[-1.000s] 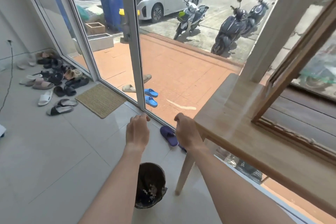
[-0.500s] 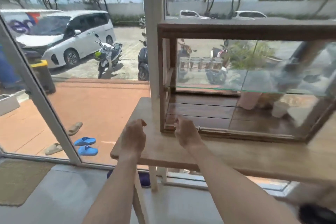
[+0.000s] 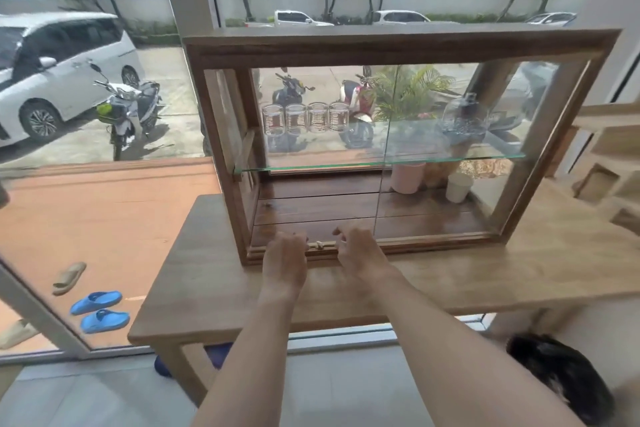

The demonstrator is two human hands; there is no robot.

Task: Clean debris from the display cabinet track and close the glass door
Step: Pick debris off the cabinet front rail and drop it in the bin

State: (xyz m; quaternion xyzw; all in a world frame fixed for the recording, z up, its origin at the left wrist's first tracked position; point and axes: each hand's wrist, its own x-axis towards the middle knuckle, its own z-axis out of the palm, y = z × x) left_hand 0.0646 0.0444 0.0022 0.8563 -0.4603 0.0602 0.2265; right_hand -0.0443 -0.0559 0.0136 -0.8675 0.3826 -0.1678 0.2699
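Observation:
A wooden display cabinet stands on a light wooden table. Its sliding glass door sits over the right half, with its left edge near the middle, so the left half is uncovered. Small pale bits of debris lie in the bottom front track. My left hand rests just left of the debris and my right hand just right of it. Both have loosely curled fingers over the track and hold nothing that I can see.
Inside, several glass jars and a glass dome stand on a glass shelf; a pink cup and a white cup sit below. A dark bin is on the floor at right. Big windows stand behind.
My view swung up from the floor and the dark bin to the cabinet. Both hands moved from above the bin to the cabinet's bottom front track, on either side of the debris.

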